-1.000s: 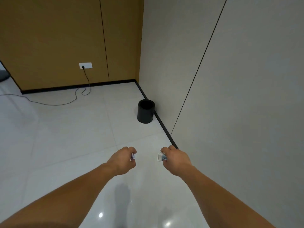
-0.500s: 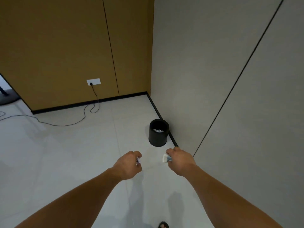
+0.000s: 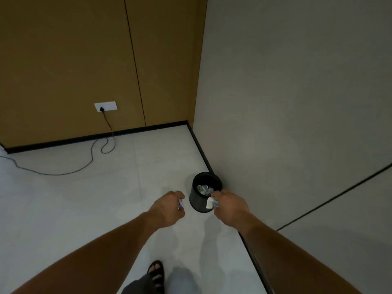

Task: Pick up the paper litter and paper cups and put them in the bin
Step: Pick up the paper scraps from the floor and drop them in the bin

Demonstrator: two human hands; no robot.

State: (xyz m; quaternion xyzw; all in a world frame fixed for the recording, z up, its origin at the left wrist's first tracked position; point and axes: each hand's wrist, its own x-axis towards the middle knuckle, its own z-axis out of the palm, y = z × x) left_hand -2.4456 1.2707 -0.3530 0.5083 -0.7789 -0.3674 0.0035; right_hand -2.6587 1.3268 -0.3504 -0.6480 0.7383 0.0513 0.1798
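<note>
While the right hand [image 3: 230, 205] curls around a crumpled paper [image 3: 210, 203], the left hand [image 3: 167, 209] grips a smaller paper scrap [image 3: 180, 203]. Between both hands, at frame centre, the black bin [image 3: 196, 200] stands on the floor [image 3: 106, 209] against the grey wall [image 3: 297, 124], with paper litter [image 3: 204, 189] inside.

Bare forearms, no sleeves; black open-toed sandal [image 3: 156, 274]; dark trouser leg [image 3: 135, 286].

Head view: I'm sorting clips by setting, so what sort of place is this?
Probably an office or other indoor room: tiled floor, brown panelled wall with a socket and cable, black bin against a grey wall.
</note>
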